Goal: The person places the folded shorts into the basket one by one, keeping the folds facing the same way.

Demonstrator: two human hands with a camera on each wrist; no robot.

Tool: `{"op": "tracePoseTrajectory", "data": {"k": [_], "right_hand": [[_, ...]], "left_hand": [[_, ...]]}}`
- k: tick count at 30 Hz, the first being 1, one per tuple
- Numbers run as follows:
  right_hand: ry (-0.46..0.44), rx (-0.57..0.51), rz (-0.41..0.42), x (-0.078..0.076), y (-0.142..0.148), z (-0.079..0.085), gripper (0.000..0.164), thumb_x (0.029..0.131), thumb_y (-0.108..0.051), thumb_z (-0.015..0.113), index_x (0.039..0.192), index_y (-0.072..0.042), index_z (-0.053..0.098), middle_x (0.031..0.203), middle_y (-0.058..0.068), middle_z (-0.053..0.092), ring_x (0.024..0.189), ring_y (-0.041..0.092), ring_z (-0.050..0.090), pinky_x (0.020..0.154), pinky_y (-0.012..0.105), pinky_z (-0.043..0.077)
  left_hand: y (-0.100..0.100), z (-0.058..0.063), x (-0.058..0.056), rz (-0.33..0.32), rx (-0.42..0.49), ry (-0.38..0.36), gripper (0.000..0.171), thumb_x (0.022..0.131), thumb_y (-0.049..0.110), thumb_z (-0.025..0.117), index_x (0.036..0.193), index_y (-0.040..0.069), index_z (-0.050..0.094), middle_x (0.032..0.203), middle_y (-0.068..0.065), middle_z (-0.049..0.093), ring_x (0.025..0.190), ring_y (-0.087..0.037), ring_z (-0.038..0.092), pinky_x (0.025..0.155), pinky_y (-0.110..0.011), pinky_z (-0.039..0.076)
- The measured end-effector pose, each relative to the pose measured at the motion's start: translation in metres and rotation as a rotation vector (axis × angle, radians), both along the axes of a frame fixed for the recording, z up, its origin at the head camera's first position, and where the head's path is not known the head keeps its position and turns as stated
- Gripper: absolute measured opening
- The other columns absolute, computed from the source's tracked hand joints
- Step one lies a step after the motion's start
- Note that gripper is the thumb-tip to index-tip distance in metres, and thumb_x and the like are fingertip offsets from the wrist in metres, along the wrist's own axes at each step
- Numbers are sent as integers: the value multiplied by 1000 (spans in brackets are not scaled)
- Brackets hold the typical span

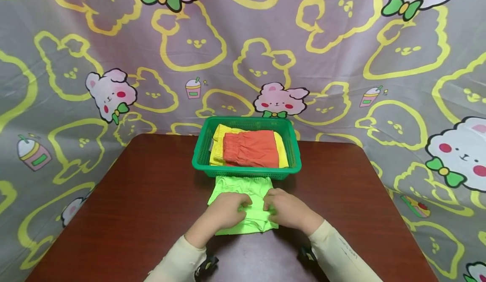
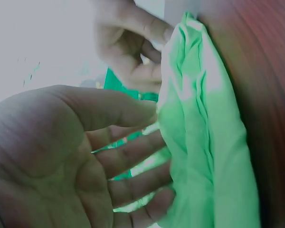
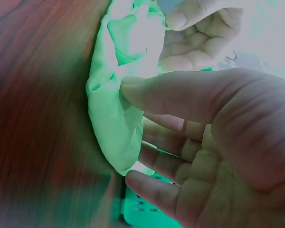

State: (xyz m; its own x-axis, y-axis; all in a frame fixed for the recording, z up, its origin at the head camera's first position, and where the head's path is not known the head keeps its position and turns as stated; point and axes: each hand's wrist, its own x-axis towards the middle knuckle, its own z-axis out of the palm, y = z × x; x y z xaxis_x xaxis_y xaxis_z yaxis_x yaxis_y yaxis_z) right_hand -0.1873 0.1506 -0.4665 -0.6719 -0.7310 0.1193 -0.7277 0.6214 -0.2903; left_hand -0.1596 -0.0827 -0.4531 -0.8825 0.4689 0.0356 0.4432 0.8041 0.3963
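A folded lime-green garment [image 1: 247, 189] with a gathered elastic edge lies flat on the table, right in front of the green basket. From the left, my left hand [image 1: 228, 210] rests on it with arched fingers, and the left wrist view shows the thumb [image 2: 137, 111] touching its near fold. My right hand [image 1: 288, 210] faces it from the other side. In the right wrist view the right thumb [image 3: 142, 92] lies against the cloth while the fairly straight fingers touch farther along. Between the two hands the layers look creased and slightly puffed up.
The green plastic basket [image 1: 247, 173] stands at the table's far edge, holding a folded orange garment [image 1: 252, 149] on top of yellow cloth [image 1: 218, 147]. Dark brown wood forms the table [image 1: 152, 197]. A patterned curtain [image 1: 228, 41] hangs behind and at both sides.
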Motion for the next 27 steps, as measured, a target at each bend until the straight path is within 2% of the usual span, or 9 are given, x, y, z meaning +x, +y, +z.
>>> {"op": "tracePoseTrajectory", "data": {"k": [6, 10, 13, 17, 19, 23, 25, 27], "right_hand": [[-51, -28, 3, -1, 2, 3, 15, 78, -9, 81, 89, -15, 73, 103, -4, 64, 105, 20, 59, 91, 34, 52], [-113, -76, 4, -3, 5, 4, 11, 83, -13, 80, 92, -14, 74, 106, -4, 65, 108, 20, 59, 93, 35, 52], [-160, -122, -15, -5, 8, 6, 8, 89, -19, 78, 95, -15, 74, 107, -5, 66, 107, 16, 60, 93, 34, 53], [-193, -189, -60, -9, 10, 8, 6, 93, -21, 76, 97, -17, 74, 105, -6, 66, 103, 14, 62, 91, 34, 54], [-194, -211, -82, -10, 10, 9, 6, 94, -20, 76, 98, -17, 73, 104, -5, 67, 103, 17, 62, 90, 35, 54], [-205, -228, -156, -11, 10, 12, 9, 94, -19, 74, 102, -14, 73, 103, -2, 68, 104, 24, 63, 90, 39, 53], [-228, -237, -216, -11, 11, 14, 10, 94, -19, 74, 103, -14, 74, 104, -1, 69, 104, 24, 63, 90, 41, 53], [-245, -245, -279, -12, 11, 14, 11, 95, -19, 74, 104, -14, 74, 105, -2, 69, 102, 22, 63, 89, 41, 53]], "left_hand": [[-19, -7, -9, 54, 321, -142, 21, 95, 11, 67, 115, 10, 74, 112, -2, 73, 89, -15, 69, 79, -35, 55], [-29, -12, -12, 148, 465, -154, 18, 98, 14, 68, 115, 11, 72, 104, 2, 72, 86, -14, 66, 73, -33, 55], [-36, -15, -14, 214, 593, -189, 16, 98, 15, 69, 113, 13, 72, 97, 2, 71, 82, -16, 66, 68, -34, 55], [-46, -20, -18, 302, 763, -237, 15, 97, 13, 71, 112, 11, 72, 93, -6, 71, 77, -21, 67, 66, -36, 57], [-51, -21, -19, 349, 838, -215, 15, 97, 11, 71, 112, 8, 71, 90, -11, 70, 73, -21, 65, 63, -35, 57], [-59, -28, -19, 452, 899, -129, 17, 96, 13, 72, 112, 6, 71, 97, -12, 69, 71, -19, 60, 60, -30, 52], [-61, -33, -19, 504, 875, -95, 20, 95, 17, 74, 114, 8, 71, 104, -11, 68, 78, -19, 61, 64, -29, 51], [-63, -37, -19, 556, 811, -76, 28, 94, 23, 76, 119, 11, 69, 114, -10, 66, 89, -20, 62, 72, -31, 52]]}}
